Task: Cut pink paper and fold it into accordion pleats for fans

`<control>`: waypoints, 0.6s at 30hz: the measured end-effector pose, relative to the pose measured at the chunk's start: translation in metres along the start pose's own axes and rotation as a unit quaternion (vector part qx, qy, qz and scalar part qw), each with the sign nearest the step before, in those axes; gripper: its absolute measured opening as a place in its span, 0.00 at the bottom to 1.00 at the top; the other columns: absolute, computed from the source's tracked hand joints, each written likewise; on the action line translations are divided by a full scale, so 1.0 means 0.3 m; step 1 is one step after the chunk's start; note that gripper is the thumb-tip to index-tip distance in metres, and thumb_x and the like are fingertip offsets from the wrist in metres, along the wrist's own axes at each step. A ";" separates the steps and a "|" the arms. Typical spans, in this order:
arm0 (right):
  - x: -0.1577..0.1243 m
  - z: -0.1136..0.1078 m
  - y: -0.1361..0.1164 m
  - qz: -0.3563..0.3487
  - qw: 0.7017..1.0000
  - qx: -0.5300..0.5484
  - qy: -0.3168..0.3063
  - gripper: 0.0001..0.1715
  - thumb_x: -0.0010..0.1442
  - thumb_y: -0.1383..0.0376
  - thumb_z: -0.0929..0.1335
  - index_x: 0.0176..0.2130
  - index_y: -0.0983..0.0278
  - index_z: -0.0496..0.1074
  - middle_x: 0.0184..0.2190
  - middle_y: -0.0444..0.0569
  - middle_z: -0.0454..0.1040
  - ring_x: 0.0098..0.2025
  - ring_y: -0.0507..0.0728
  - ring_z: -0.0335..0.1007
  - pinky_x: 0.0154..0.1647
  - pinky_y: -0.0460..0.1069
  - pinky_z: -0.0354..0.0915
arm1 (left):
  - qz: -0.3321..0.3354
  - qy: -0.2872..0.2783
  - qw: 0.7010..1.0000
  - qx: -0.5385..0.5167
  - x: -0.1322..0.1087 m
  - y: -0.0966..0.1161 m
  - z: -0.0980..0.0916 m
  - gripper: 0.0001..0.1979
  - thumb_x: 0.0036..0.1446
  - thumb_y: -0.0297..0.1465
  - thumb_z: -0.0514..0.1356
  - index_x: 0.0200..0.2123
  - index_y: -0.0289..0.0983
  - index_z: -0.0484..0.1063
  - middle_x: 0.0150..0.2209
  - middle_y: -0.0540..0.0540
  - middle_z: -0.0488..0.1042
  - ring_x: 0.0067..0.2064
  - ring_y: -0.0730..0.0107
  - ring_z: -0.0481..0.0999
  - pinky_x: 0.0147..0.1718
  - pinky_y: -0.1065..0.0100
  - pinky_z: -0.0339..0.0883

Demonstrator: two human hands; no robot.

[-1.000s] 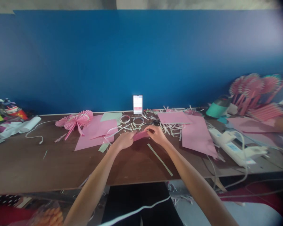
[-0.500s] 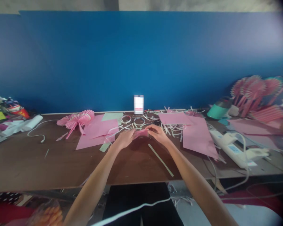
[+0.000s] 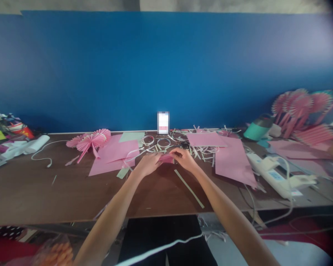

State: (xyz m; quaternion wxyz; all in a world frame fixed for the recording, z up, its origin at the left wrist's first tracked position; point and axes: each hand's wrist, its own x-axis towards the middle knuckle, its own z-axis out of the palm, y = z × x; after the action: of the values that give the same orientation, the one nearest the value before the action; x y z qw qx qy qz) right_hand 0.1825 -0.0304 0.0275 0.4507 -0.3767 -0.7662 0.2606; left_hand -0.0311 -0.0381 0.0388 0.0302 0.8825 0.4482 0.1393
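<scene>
A small piece of pink paper [image 3: 167, 159] is held between my two hands, a little above the middle of the brown table. My left hand [image 3: 150, 163] is closed on its left end. The fingers of my right hand [image 3: 183, 158] are bent and pinch its right end. Whether the paper is folded is too small to make out. Just behind my hands lie two rolls of tape [image 3: 163, 143] among white paper strips. A thin pale green strip [image 3: 189, 188] lies on the table in front of my right hand.
Pink sheets [image 3: 234, 160] lie at both sides, with pleated pink paper fans [image 3: 93, 142] at left and more fans [image 3: 301, 105] at far right. A white power strip [image 3: 272, 175] with cables sits at right. A bright phone [image 3: 163, 122] stands against the blue partition [image 3: 166, 66].
My hands have shifted very slightly around the pink paper, and more of its front face shows now. Everything else on the table stays where it was.
</scene>
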 end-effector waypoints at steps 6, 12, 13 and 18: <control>-0.002 -0.002 -0.003 -0.004 1.000 -0.017 -0.025 0.13 0.60 0.58 0.64 0.38 0.63 0.73 0.35 0.48 0.75 0.36 0.55 0.70 0.36 0.48 0.63 | -0.042 -0.046 0.998 0.029 0.000 0.039 -0.002 0.18 0.61 0.25 0.45 0.52 0.39 0.62 0.43 0.41 0.73 0.43 0.60 0.73 0.39 0.66 0.63; -0.007 0.001 0.003 -0.022 0.998 -0.009 -0.059 0.13 0.56 0.66 0.66 0.43 0.61 0.73 0.41 0.48 0.75 0.42 0.56 0.70 0.42 0.49 0.64 | -0.052 -0.065 0.996 0.036 -0.005 0.044 -0.012 0.20 0.57 0.24 0.46 0.52 0.40 0.62 0.44 0.41 0.74 0.44 0.56 0.73 0.38 0.64 0.64; -0.007 0.003 0.005 -0.021 0.998 -0.003 -0.061 0.14 0.56 0.67 0.65 0.42 0.61 0.74 0.41 0.48 0.75 0.43 0.56 0.70 0.43 0.50 0.64 | -0.049 -0.067 0.996 0.036 -0.005 0.043 -0.012 0.21 0.56 0.23 0.47 0.52 0.39 0.62 0.43 0.41 0.74 0.44 0.56 0.74 0.38 0.64 0.64; -0.009 0.010 0.008 0.004 0.997 0.038 -0.068 0.16 0.54 0.71 0.63 0.40 0.62 0.75 0.39 0.48 0.76 0.43 0.56 0.71 0.45 0.49 0.63 | -0.038 -0.089 0.995 0.020 -0.007 0.027 0.000 0.28 0.50 0.20 0.49 0.55 0.40 0.59 0.42 0.41 0.75 0.42 0.58 0.75 0.36 0.67 0.64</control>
State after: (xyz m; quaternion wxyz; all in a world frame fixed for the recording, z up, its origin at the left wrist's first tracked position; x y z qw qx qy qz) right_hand 0.1815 -0.0314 0.0230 0.4108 -0.3438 -0.7832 0.3156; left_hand -0.0261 -0.0446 0.0397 0.0576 0.8742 0.4796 0.0495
